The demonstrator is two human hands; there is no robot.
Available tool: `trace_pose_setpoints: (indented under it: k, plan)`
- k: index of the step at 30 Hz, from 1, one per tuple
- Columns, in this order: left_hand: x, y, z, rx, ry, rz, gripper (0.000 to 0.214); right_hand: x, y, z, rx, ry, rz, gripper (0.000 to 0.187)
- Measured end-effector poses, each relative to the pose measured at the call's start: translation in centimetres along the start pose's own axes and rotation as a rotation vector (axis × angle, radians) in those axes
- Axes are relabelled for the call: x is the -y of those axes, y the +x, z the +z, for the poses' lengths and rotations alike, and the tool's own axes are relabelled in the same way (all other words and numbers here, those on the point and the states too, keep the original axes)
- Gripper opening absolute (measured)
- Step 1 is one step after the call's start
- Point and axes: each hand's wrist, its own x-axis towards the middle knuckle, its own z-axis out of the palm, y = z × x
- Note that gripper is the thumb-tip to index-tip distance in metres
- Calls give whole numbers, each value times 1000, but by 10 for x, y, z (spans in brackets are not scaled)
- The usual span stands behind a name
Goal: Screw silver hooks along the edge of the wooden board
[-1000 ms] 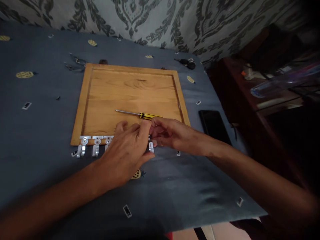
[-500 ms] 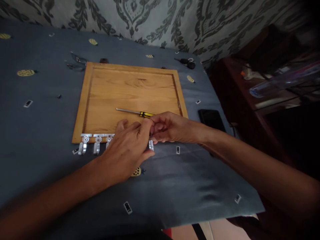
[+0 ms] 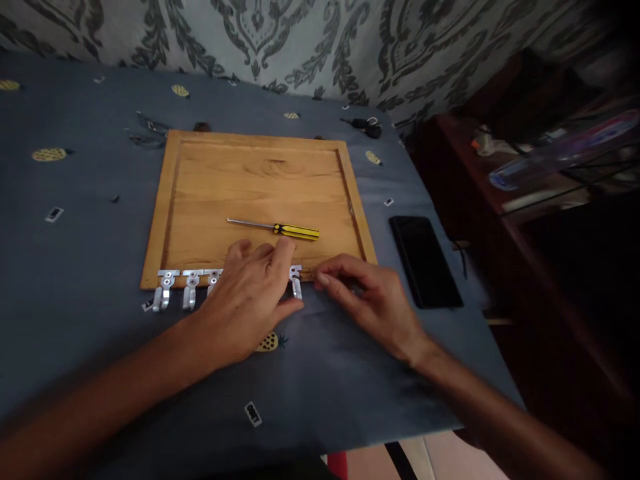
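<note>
Our left hand (image 3: 247,300), thumb apart, covers part of the hook row (image 3: 193,281), running sideways along the board's (image 3: 263,193) near edge; our right hand (image 3: 375,297), beside its right end, presses fingertips together, on what we cannot tell.

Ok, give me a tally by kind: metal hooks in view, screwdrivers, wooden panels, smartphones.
Metal hooks: 4 visible; the left hand may hide more
Screwdriver: 1
Wooden panel: 1
Smartphone: 1
Total: 7 visible
</note>
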Motion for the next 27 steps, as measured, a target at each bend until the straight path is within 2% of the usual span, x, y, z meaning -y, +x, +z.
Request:
trace_pose_setpoints:
  k: [3,5,13,20,27]
  plan:
    - [1,0,1,-27,13,9,59,-7,-17,10,-73,-189,-216,14]
    - [1,0,1,-33,14,10,59,-12,-22,14,-96,-231,-299,19]
    - [-2,-1,-2,-43,10,15,63,-19,-23,18,-131,-306,-443,24]
    - [-4,-2,-4,-14,2,-30,64,-18,-21,20,-90,-219,-352,23]
    - [-5,-2,-6,11,5,-40,61,-19,-18,15,59,87,-110,23]
